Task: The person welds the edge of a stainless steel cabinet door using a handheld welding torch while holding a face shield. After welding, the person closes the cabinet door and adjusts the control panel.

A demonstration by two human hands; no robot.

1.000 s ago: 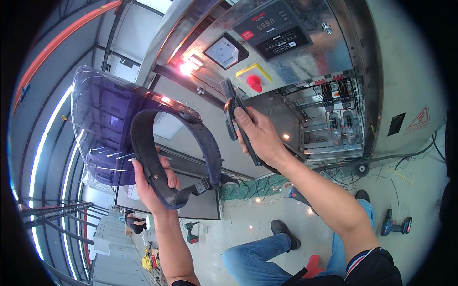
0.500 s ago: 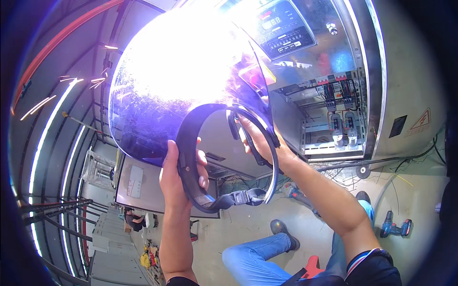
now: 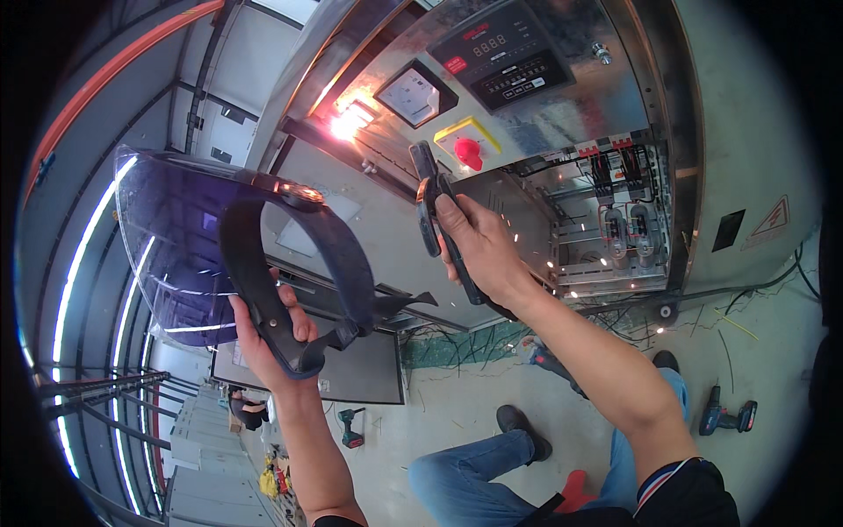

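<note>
My left hand grips the dark headband of a tinted face shield, held off to the left with its clear violet visor tilted. In my right hand, the fingers are wrapped round the black handle of a welding electrode holder. Its jaw end points up toward the metal cabinet. A spot on the cabinet's frame, beside the dial meter, glows bright orange-red. No electrode rod can be made out in the jaws. Small sparks fall below and right of my right hand.
A red rotary switch on a yellow plate juts from the panel. Wiring shows in the cabinet's open bay. Cordless drills and a cable lie on the floor. Another person crouches far left.
The blinding white arc has died to a small glow. My left hand has moved the face shield left and down, uncovering the panel. My right hand still grips the electrode holder.
</note>
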